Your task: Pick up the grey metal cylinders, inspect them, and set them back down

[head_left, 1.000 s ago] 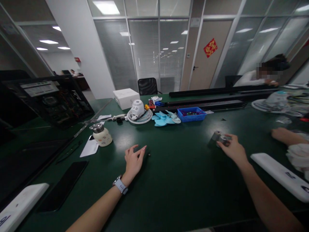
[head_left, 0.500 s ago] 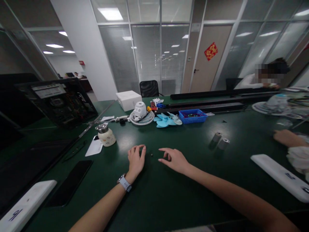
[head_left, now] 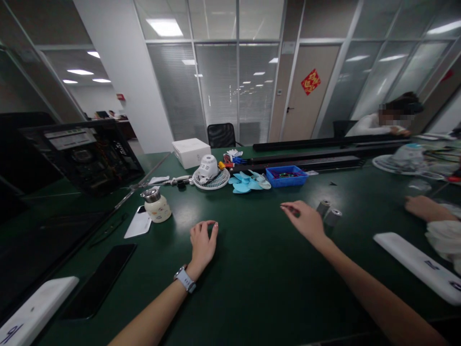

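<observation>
Head view: a dark green tabletop (head_left: 248,293) spreads from its near edge, at the bottom, to a far edge below the glass partition. Toward its left edge stands a black computer case (head_left: 86,158), its inner parts exposed. Near the far edge, left of centre, sits a white box (head_left: 191,154); its top looks closed, so any contents are hidden. Just in front of it, a white fan housing (head_left: 208,166) rests on a round grille (head_left: 219,182). Farther right along the far edge, a shallow blue tray (head_left: 288,182) holds a loose heap of small purple and green pieces, too small to make out singly. A cream bottle (head_left: 158,210) stands upright nearer the left edge, metal lid on, inside out of sight.

Midway between near and far edges, the left hand (head_left: 202,241) is loosely curled around nothing visible. The right hand (head_left: 307,223), over the right half of the tabletop, has thumb and fingertips drawn into a pinch; whether they grip something tiny, I cannot tell. Just beside that hand, well in from the near edge, two grey cylinders (head_left: 333,217) appear to stand upright together. Judging by their metallic look, they are probably stiff, sturdy, dense for their size and a little slippery; the side wall, between thumb and fingers, seems the best hold
</observation>
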Demonstrator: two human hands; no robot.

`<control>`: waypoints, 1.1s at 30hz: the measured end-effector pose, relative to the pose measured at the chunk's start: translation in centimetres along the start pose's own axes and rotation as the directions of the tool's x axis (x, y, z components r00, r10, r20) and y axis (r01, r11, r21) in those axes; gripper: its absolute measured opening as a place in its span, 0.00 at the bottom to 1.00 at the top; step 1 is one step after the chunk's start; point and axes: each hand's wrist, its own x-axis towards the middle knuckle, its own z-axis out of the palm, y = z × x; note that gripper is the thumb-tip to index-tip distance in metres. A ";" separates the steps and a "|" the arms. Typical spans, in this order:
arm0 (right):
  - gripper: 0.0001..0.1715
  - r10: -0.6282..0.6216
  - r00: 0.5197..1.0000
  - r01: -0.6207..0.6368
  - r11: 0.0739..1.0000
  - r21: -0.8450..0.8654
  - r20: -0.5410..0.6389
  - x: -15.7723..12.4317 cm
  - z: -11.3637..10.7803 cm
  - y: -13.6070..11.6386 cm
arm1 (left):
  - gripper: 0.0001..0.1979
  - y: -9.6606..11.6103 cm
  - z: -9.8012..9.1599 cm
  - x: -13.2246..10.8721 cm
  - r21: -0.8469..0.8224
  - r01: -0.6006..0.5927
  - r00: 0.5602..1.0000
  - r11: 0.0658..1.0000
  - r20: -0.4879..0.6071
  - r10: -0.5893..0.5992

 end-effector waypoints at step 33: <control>0.40 0.474 0.865 -0.489 0.726 -0.483 -0.164 1.7 -3.7 11.8 | 0.21 0.3 -0.1 0.0 0.027 0.013 1.000 1.000 0.020 -0.014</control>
